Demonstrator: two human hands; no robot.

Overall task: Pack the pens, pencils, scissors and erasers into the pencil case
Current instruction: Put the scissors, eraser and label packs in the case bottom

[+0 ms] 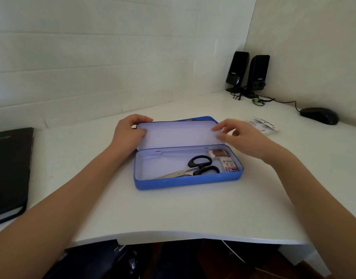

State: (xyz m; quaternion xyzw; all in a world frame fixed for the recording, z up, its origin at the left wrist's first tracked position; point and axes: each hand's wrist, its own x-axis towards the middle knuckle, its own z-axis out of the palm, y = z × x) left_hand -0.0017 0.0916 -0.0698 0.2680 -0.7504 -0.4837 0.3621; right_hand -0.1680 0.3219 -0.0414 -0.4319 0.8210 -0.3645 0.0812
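Note:
A blue tin pencil case lies open on the white desk, its lid tilted up at the back. Inside lie black-handled scissors and, at the right end, two erasers: a brown-wrapped one and one marked 2B. My left hand grips the lid's left end, fingers over its top edge. My right hand is blurred at the lid's right end, fingers spread, holding nothing that I can see. No pens or pencils are visible.
A black notebook lies at the desk's left edge. Two black speakers with cables stand in the back right corner, a black mouse beside them. A white printed packet lies behind my right hand. The desk's front edge is close.

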